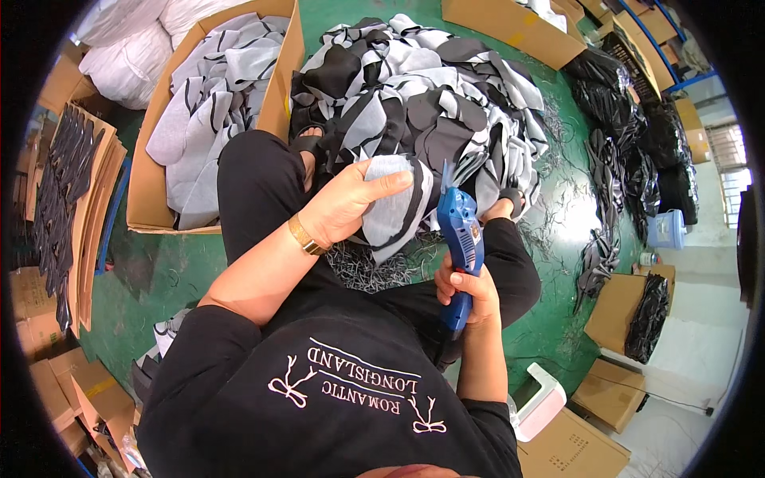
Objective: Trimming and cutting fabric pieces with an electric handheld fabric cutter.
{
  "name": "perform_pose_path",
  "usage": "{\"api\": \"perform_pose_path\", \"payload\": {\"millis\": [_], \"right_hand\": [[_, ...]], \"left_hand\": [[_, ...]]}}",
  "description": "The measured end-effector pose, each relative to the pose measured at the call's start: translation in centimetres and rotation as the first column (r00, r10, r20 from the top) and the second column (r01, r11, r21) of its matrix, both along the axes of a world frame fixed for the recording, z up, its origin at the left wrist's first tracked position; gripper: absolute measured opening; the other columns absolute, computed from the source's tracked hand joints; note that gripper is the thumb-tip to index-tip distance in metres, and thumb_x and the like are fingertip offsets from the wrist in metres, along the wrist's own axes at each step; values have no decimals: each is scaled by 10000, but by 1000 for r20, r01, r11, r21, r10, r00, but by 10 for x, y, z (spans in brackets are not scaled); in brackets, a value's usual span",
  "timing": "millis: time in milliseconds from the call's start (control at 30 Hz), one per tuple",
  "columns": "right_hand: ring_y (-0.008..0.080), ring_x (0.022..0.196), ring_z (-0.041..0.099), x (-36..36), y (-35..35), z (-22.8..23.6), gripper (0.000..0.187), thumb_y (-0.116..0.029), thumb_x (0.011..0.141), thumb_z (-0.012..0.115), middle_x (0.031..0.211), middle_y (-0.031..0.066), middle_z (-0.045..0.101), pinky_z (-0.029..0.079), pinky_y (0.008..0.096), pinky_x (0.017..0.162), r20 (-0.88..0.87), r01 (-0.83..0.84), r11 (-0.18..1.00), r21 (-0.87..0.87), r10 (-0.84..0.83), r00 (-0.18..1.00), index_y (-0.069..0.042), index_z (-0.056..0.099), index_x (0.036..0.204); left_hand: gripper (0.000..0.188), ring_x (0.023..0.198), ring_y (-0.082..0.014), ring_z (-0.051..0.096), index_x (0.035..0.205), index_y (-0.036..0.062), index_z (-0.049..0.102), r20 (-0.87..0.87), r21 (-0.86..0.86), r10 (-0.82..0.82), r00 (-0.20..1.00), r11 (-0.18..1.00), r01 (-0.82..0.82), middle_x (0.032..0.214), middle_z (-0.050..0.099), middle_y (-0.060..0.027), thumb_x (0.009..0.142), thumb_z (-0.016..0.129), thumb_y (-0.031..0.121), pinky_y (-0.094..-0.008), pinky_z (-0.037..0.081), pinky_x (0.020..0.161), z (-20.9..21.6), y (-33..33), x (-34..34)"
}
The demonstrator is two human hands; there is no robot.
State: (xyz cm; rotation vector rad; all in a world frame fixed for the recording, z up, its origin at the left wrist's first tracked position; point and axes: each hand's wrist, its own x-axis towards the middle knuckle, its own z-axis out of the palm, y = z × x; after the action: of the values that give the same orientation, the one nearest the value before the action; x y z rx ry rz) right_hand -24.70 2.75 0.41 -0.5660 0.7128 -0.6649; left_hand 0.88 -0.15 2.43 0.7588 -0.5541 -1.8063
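Cartons and bags around the green floor

Around the green floor (131,331), we see bulging white sacks (127,68) at the upper left and upright cardboard sheets (94,239) below them. Open cartons (105,398) crowd the lower left. On the right, we find shiny black plastic bags (610,107), a light-blue bucket (666,229) near the white wall (697,275), and a barred window (731,187). Lower down, we notice a white appliance (540,402) beside a brown box (610,394).

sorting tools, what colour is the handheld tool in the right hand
The handheld tool is mostly blue; head view shows it.
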Motion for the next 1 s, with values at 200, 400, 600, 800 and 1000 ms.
{"api": "perform_pose_path", "payload": {"millis": [200, 400, 600, 800, 1000], "right_hand": [[153, 543, 475, -9, 7, -3, 355, -137, 656, 760, 630, 54, 472, 420, 275, 461, -100, -78, 997, -21, 76, 992, -5, 515, 878], [160, 530, 485, -9, 11, -1, 357, -134, 639, 765, 606, 67, 489, 426, 280, 468, -214, -136, 991, -16, 129, 968, 6, 529, 867], [164, 541, 517, -11, 11, -4, 333, -116, 655, 764, 643, 72, 532, 447, 282, 489, -175, -149, 989, -16, 144, 974, 11, 561, 886], [158, 552, 514, -2, 11, -7, 343, -138, 669, 762, 653, 75, 539, 448, 280, 494, -9, -124, 991, 43, 125, 992, 7, 566, 910], [153, 598, 513, -3, -4, 4, 391, -178, 711, 744, 688, 61, 515, 449, 271, 515, -247, 39, 990, -133, -72, 966, 9, 534, 983]], "left_hand": [[215, 806, -101, 638, 1027, 48, 616, 33, -41, 54, 998, 998, -52, 960, 664, -17, 837, 697, 107, -256, 509, 734, -8, -6, 2], [222, 822, -104, 635, 1033, 58, 577, -44, -21, 15, 999, 1000, -16, 945, 652, -5, 839, 684, 63, -267, 515, 752, -9, -6, 3], [246, 852, -92, 623, 1060, 57, 581, -39, -51, -37, 999, 998, 35, 960, 647, 0, 836, 685, 57, -262, 505, 784, -3, -2, -1], [363, 968, -98, 595, 1176, 43, 531, 28, -160, -73, 997, 984, 77, 1070, 621, -15, 842, 671, 47, -278, 473, 873, -4, 2, -3], [266, 902, -79, 614, 1130, 32, 575, 85, -190, 33, 996, 982, -17, 1045, 645, -12, 876, 644, 66, -248, 491, 830, -12, 2, -9]]}}
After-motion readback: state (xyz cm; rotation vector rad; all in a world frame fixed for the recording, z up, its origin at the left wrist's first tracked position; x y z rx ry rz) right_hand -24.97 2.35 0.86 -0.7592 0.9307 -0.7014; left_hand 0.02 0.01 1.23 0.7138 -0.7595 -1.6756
